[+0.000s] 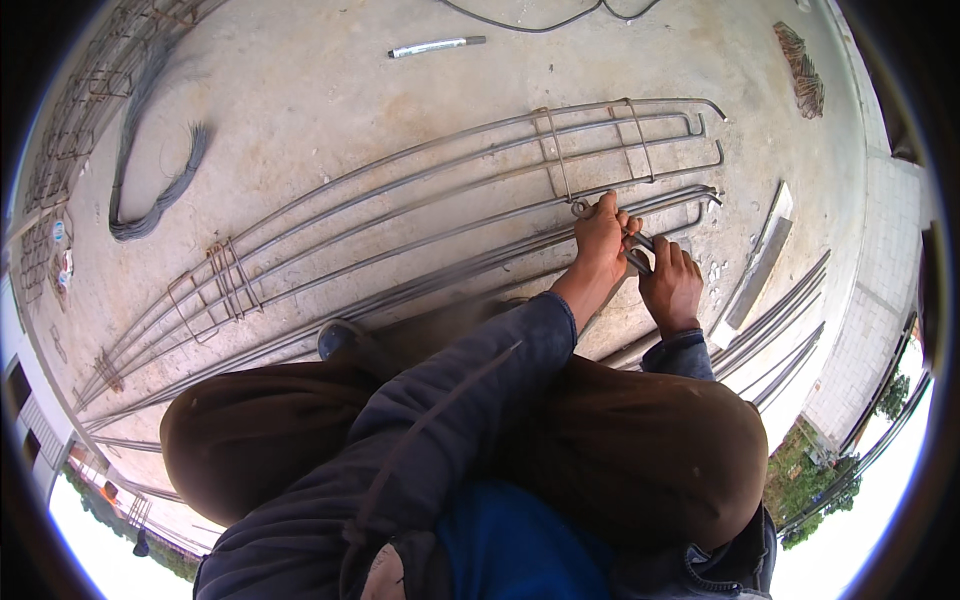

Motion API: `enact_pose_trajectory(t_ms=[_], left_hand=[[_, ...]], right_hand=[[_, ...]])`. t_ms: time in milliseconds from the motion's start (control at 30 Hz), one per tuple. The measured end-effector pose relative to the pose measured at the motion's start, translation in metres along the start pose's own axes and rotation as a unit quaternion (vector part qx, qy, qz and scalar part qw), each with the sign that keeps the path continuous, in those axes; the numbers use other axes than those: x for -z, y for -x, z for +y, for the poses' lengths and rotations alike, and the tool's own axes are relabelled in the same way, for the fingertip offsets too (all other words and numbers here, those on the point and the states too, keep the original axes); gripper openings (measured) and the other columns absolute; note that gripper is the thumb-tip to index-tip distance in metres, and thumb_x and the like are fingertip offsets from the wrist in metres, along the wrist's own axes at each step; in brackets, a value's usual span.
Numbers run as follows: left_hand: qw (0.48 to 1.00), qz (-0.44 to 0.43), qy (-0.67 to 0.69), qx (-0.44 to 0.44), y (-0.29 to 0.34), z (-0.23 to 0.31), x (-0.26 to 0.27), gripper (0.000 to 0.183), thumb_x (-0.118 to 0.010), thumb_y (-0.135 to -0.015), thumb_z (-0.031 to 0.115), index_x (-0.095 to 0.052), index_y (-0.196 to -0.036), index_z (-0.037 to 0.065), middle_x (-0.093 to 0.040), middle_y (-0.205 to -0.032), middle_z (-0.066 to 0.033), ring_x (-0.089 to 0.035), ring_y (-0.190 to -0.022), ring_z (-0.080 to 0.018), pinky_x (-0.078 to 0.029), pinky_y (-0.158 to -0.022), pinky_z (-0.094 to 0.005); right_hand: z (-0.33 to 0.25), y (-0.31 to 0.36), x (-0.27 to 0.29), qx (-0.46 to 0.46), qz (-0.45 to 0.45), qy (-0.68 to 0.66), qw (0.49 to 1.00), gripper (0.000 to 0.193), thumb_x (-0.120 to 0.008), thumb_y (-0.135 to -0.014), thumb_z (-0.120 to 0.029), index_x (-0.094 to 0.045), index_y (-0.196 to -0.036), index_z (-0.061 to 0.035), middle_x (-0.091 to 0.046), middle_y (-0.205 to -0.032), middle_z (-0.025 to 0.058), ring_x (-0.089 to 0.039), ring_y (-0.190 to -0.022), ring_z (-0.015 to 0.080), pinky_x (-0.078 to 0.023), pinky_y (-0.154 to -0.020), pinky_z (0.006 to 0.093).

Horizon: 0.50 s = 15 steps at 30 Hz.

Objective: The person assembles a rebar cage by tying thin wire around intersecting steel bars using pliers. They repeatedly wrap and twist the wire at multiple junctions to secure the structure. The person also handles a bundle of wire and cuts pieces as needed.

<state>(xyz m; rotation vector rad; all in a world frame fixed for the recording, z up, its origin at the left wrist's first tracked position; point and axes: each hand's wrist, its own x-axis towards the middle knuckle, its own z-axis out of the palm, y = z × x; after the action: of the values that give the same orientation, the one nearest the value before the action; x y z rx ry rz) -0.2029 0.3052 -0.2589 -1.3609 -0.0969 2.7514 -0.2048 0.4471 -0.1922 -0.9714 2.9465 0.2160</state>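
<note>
My right hand (672,285) is closed around the dark handles of metal pincers (640,262). Beside it, my left hand (600,240) is wrapped over the middle of the same tool, whose round head shows past its thumb side. Whether a tie wire is also in those fingers is hidden. Both hands are just above long steel bars (450,245) with hooked ends, laid side by side on the concrete floor. Just beyond my left hand, a rectangular wire stirrup (553,155) stands around the bars, with another stirrup (640,140) farther right.
Several stirrups (232,280) are bunched on the bars at the left. A bundle of tie wire (155,215) lies beyond them, and a marker (436,47) is at the far side. A stirrup pile (800,70), a board (760,262) and loose rods (780,315) are on the right.
</note>
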Motion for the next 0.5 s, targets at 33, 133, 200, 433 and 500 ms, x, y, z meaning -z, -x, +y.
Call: enact_pose_trajectory(t_ms=[33,133,200,433,500], left_hand=[[1.0,-0.014,-0.01,0.005,-0.002,0.001,0.001,0.036,-0.066,-0.11,0.033,-0.05,-0.082,0.016,-0.05,-0.067,0.0026,-0.058,-0.062,-0.0167,-0.048,-0.063,-0.0345],[1.0,-0.029,0.003,-0.001,-0.005,-0.001,0.002,0.035,-0.066,-0.11,0.034,-0.051,-0.084,0.017,-0.051,-0.067,0.0037,-0.06,-0.065,-0.0163,-0.041,-0.061,-0.0333],[0.999,-0.03,0.014,-0.005,-0.009,-0.003,0.001,0.037,-0.067,-0.11,0.035,-0.051,-0.082,0.017,-0.051,-0.067,0.0033,-0.061,-0.065,-0.0166,-0.043,-0.06,-0.0321],[0.995,-0.048,-0.069,-0.055,-0.005,-0.002,0.012,0.032,-0.076,-0.105,0.033,-0.057,-0.087,0.014,-0.057,-0.072,0.0007,-0.065,-0.069,-0.0172,-0.045,-0.06,-0.0332],[0.991,-0.06,-0.108,-0.051,0.005,0.005,0.021,0.029,-0.08,-0.102,0.032,-0.06,-0.091,0.013,-0.06,-0.074,0.0001,-0.066,-0.069,-0.0179,-0.047,-0.063,-0.0353]], right_hand=[[0.003,-0.006,0.001,0.012,0.0,-0.008,1.0,0.024,-0.075,-0.096,-0.026,-0.063,-0.111,-0.0115,-0.064,-0.087,0.0089,-0.069,-0.078,0.032,-0.055,-0.069,0.0474],[0.01,-0.016,0.003,0.039,-0.003,-0.022,0.999,0.017,-0.074,-0.096,-0.02,-0.06,-0.102,-0.012,-0.064,-0.083,0.0094,-0.069,-0.074,0.0331,-0.056,-0.066,0.0475],[0.015,-0.022,0.005,0.054,-0.013,-0.027,0.998,0.016,-0.074,-0.096,-0.018,-0.059,-0.099,-0.0122,-0.064,-0.083,0.0095,-0.069,-0.074,0.0336,-0.056,-0.065,0.0475],[0.018,-0.027,0.013,0.03,-0.135,-0.139,0.981,0.021,-0.076,-0.095,-0.018,-0.059,-0.1,-0.0066,-0.069,-0.086,0.0148,-0.07,-0.076,0.0359,-0.057,-0.069,0.0483],[0.013,-0.025,0.02,-0.036,-0.292,-0.267,0.918,0.027,-0.078,-0.096,-0.021,-0.057,-0.1,-0.0042,-0.069,-0.084,0.0125,-0.066,-0.072,0.0313,-0.054,-0.068,0.0461]])
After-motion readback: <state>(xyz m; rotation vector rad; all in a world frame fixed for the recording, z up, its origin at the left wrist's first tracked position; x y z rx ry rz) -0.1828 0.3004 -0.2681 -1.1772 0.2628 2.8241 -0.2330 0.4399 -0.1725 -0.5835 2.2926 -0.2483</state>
